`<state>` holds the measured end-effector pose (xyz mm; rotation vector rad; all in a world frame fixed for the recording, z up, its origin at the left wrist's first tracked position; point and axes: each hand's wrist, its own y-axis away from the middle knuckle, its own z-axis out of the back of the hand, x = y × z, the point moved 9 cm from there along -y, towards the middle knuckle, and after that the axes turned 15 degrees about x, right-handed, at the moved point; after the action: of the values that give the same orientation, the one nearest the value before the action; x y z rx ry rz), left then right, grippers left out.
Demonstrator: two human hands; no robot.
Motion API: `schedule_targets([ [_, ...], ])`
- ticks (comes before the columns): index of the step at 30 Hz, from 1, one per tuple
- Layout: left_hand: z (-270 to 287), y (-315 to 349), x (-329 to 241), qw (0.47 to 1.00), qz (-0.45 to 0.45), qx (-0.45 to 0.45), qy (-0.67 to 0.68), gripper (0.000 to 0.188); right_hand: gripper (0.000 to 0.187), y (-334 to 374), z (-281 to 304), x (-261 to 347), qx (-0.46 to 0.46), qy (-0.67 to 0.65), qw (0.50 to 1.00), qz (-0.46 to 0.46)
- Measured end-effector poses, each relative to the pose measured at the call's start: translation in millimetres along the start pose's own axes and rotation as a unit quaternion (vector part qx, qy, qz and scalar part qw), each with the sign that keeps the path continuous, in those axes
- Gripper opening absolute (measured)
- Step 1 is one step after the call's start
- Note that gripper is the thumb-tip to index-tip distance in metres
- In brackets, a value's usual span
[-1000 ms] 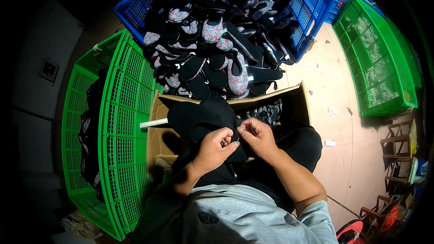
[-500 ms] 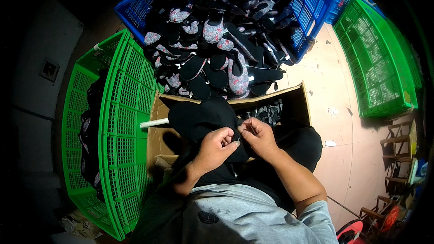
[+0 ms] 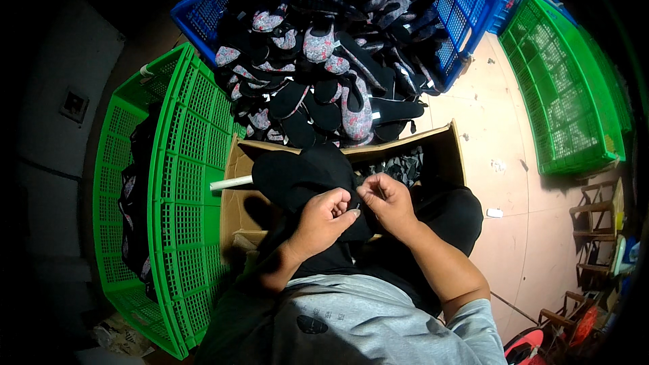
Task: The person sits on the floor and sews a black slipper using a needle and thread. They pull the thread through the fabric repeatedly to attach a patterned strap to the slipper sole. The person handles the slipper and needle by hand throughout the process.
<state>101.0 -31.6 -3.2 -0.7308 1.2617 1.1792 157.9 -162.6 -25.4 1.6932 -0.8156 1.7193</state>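
Note:
My left hand [image 3: 324, 220] is closed over my lap, with its thumb and fingertips pinched together. Close beside it, my right hand [image 3: 387, 204] is also closed in a pinch. A small dark piece seems to lie between the fingertips, but it blends into the black cloth [image 3: 291, 179] across my legs and its kind cannot be made out. A small pale spot shows at the left thumb tip. Beyond my hands is a large heap of slippers [image 3: 356, 111], black and grey-pink patterned, spilling out of a blue crate [image 3: 473, 40].
An open cardboard box [image 3: 454, 152] stands at my knees, with grey-black scraps [image 3: 404, 165] inside. A white tube [image 3: 231, 184] sticks out past its left side. Green crates stand at left [image 3: 193, 155] and far right [image 3: 554, 88]. Wooden stools [image 3: 598, 209] are at the right.
Almost nothing differs. Both hands stay pinched in the same spot over my lap, with only slight finger shifts.

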Motion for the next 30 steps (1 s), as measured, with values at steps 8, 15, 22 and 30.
schedule_targets([
  [8,1,1,-1,1.0,0.002,-0.009,0.004,0.017,0.012,0,18,-18,-0.085,-0.127,0.986,-0.069],
  [15,1,1,0,1.0,0.005,-0.007,-0.003,0.017,0.013,0,18,-20,-0.091,-0.139,0.984,-0.064],
  [22,0,1,0,1.0,0.007,-0.005,-0.002,0.017,0.011,0,14,-19,-0.063,-0.135,0.988,-0.049],
  [30,1,0,-1,1.0,-0.006,-0.009,-0.009,0.017,0.011,-1,-7,-4,0.04,-0.062,0.997,0.001],
])
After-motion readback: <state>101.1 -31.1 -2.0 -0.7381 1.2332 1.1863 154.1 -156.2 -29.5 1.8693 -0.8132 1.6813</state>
